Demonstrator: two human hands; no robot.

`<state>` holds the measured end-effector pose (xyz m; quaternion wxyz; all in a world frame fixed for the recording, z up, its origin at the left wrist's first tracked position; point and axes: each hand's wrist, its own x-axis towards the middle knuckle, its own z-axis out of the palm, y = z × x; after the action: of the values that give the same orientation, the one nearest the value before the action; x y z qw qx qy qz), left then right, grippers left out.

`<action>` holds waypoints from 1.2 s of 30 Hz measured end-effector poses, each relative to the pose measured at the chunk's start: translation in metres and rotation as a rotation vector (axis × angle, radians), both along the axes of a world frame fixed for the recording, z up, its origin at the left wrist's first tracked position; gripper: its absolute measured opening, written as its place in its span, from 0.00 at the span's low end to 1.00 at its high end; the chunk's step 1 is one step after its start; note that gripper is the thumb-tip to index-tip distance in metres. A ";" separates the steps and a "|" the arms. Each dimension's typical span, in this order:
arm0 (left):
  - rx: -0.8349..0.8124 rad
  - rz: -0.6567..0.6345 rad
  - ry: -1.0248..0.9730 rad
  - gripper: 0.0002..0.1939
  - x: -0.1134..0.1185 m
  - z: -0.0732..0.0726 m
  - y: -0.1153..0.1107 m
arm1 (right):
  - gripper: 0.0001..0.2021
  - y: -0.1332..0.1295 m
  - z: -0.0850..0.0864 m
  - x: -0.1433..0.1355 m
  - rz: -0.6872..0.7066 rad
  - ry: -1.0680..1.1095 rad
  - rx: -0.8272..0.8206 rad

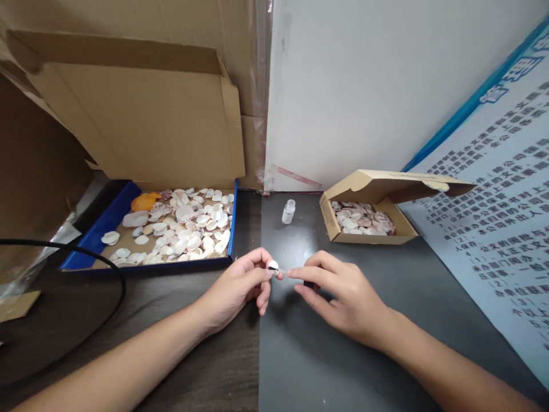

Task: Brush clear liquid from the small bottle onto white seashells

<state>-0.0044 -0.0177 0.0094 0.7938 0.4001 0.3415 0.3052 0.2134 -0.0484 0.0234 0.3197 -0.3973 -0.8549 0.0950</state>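
Observation:
My left hand point(246, 280) pinches a small white shell point(273, 265) between thumb and forefinger, with a dark edge or gap showing on it. Close on its right is my right hand point(334, 289), its fingers closed around a small black cap point(307, 284). A thin pale tip reaches from the right hand's fingertips to the shell; whether it belongs to the cap is hard to make out. Behind both hands a small clear glass bottle point(289, 212) stands uncapped on the table.
At left, an open blue-sided cardboard box point(234, 229) holds many loose shells and an orange piece. A smaller open carton point(369, 238) with shells stands at right. A black cable point(122, 286) loops over the left side. A printed poster point(493, 229) leans at far right.

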 end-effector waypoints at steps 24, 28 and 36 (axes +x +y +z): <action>-0.019 -0.008 0.012 0.11 -0.001 0.001 0.001 | 0.10 0.000 0.000 0.000 -0.017 -0.009 -0.009; 0.000 -0.033 0.029 0.11 -0.001 0.000 0.001 | 0.10 0.000 0.000 -0.001 -0.086 0.005 -0.016; 0.037 -0.010 0.037 0.12 0.000 0.001 0.000 | 0.10 -0.001 0.001 0.000 -0.082 0.013 -0.016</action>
<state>-0.0042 -0.0177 0.0108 0.7814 0.4219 0.3483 0.3000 0.2131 -0.0494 0.0243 0.3257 -0.4341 -0.8349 0.0913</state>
